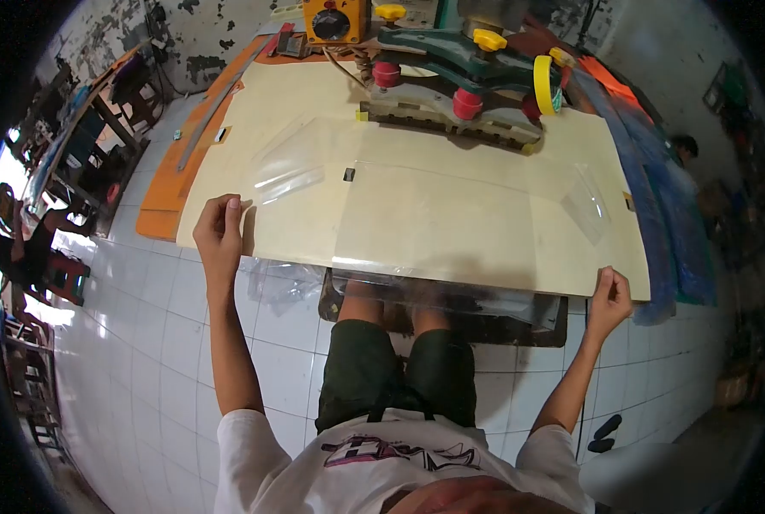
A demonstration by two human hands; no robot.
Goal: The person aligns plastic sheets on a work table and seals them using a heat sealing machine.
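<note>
A clear plastic sheet (442,210) lies over the cream-coloured board, with bright glare on its left and right parts. My left hand (219,227) is closed in a pinch near the board's left front edge, at the left side of the sheet. Farther right, my right hand (611,301) pinches at the front right corner, thumb and fingers together. Both hands appear to grip the see-through sheet by its sides, though its outer edges are hard to make out. Beyond the sheet stands a green press-like machine (459,64) with red and yellow knobs and a long bar.
The cream board (571,141) rests on an orange tabletop (161,206). An orange box with a black dial (335,24) stands at the back. A yellow tape roll (543,86) hangs by the machine. Blue plastic (674,223) drapes at right. Another person (31,236) sits far left.
</note>
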